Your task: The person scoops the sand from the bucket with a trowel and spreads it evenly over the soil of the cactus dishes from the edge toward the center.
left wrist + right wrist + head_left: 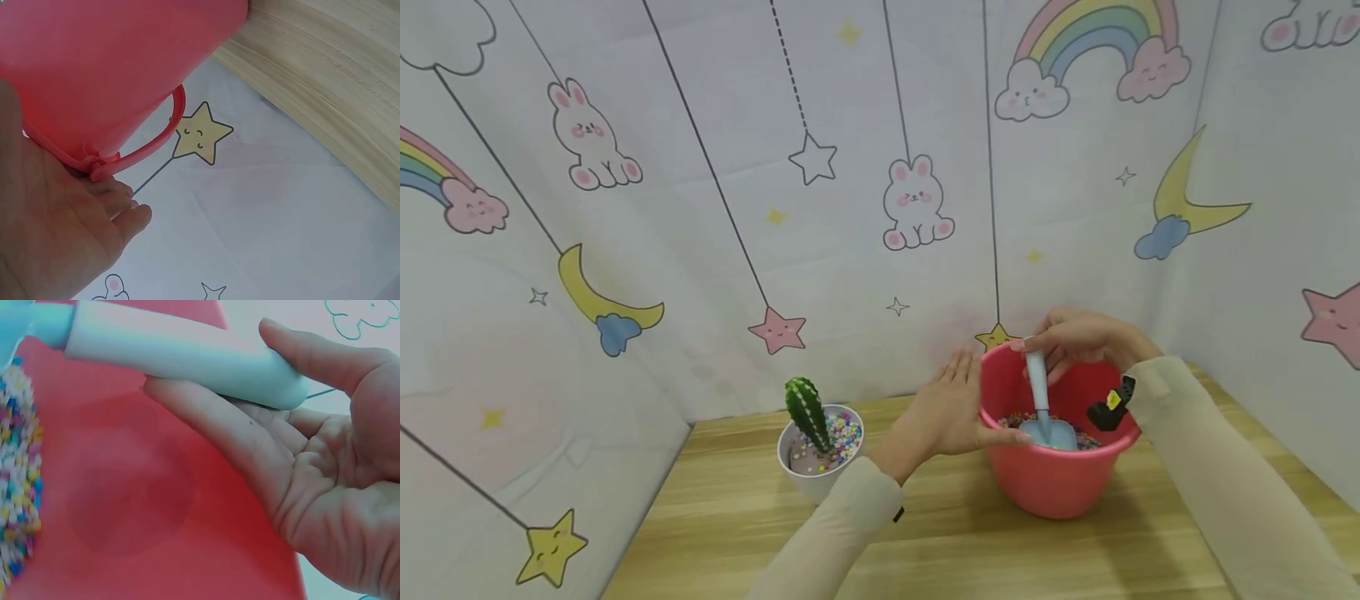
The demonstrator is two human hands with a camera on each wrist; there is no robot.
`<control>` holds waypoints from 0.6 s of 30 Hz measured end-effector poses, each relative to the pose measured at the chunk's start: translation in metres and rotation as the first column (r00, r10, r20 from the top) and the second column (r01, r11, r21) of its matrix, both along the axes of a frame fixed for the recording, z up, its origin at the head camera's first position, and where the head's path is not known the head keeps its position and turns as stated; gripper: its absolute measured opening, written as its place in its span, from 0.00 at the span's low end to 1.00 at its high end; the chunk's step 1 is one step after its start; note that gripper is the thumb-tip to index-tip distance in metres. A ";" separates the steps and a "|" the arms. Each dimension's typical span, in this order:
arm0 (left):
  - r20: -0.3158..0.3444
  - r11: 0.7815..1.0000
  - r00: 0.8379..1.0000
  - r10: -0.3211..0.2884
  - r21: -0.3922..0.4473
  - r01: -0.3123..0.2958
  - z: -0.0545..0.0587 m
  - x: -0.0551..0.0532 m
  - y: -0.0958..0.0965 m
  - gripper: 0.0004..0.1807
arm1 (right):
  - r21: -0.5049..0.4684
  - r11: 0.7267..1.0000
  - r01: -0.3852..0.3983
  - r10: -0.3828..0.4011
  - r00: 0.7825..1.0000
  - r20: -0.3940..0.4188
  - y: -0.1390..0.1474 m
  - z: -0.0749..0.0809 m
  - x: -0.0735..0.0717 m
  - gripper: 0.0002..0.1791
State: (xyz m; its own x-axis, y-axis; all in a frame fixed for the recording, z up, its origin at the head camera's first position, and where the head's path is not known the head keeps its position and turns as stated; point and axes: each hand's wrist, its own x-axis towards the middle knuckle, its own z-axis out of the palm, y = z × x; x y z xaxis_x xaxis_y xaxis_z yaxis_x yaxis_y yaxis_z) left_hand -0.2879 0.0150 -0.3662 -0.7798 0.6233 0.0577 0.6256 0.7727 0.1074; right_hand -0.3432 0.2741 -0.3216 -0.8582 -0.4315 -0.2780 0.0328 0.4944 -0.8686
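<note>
My right hand (1078,337) pinches the top of a toy shovel's white handle between thumb and fingers. The shovel (1038,387) slants down into a red bucket (1052,483), its pale blue blade low among small multicoloured beads (15,469). Seen from the right wrist, the index finger (212,422) lies along the underside of the handle. My left hand (943,412) rests against the bucket's left side, fingers straight and thumb along the front rim. In the left wrist view its fingertips are close to the bucket's red carrying handle (150,145).
Left of the bucket, a white pot (820,479) holds a green cactus (808,412), with coloured beads over part of its soil. Both stand on a wood-grain table (715,508). White cloth (850,275) printed with rabbits, stars and moons walls in the back and sides.
</note>
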 end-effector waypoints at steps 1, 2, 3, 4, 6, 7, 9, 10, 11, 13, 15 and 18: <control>0.000 1.000 1.000 0.000 0.000 0.000 0.000 0.000 0.000 0.73 | 0.025 1.000 0.005 -0.004 1.000 -0.014 -0.001 -0.001 0.000 0.22; 0.000 1.000 1.000 -0.001 -0.001 0.001 0.000 0.000 0.000 0.74 | 0.048 0.999 0.011 -0.009 1.000 -0.028 -0.002 -0.001 0.001 0.22; -0.001 1.000 1.000 -0.001 0.000 0.001 0.000 0.000 0.000 0.74 | 0.072 0.997 0.013 -0.010 0.999 -0.043 -0.003 -0.002 0.002 0.22; -0.002 1.000 1.000 0.000 0.000 0.000 0.000 0.000 0.000 0.74 | 0.093 0.996 0.017 -0.012 0.998 -0.054 -0.005 -0.002 0.002 0.22; -0.005 1.000 1.000 -0.001 0.003 0.001 0.000 0.000 0.000 0.74 | 0.116 0.993 0.015 -0.007 0.998 -0.066 -0.007 -0.002 0.002 0.22; -0.006 1.000 1.000 -0.002 0.004 0.002 0.000 0.000 0.000 0.74 | 0.117 0.993 0.010 -0.002 0.998 -0.064 -0.008 -0.002 0.002 0.22; -0.007 1.000 1.000 -0.004 0.009 0.004 0.001 0.000 0.000 0.74 | 0.104 0.995 -0.005 0.009 0.999 -0.038 -0.010 -0.002 0.002 0.22; -0.006 1.000 1.000 -0.006 0.011 0.006 0.001 0.000 0.000 0.74 | 0.091 0.996 -0.018 0.020 1.000 -0.023 -0.010 -0.002 0.002 0.22; -0.007 1.000 1.000 -0.008 0.012 0.008 0.001 0.000 0.000 0.74 | 0.077 0.997 -0.032 0.033 0.999 -0.007 -0.010 -0.002 0.002 0.21; -0.010 1.000 1.000 -0.006 0.012 0.006 0.001 0.000 0.000 0.74 | 0.043 0.997 -0.064 0.063 0.998 0.019 -0.009 -0.001 0.001 0.21; -0.012 1.000 1.000 -0.004 0.012 0.004 0.001 0.000 0.000 0.74 | 0.010 0.997 -0.080 0.080 0.996 0.038 -0.007 -0.001 0.001 0.21; -0.009 1.000 1.000 0.000 0.011 0.000 0.000 0.000 0.000 0.74 | -0.020 0.996 -0.090 0.091 0.995 0.047 -0.003 0.000 0.001 0.22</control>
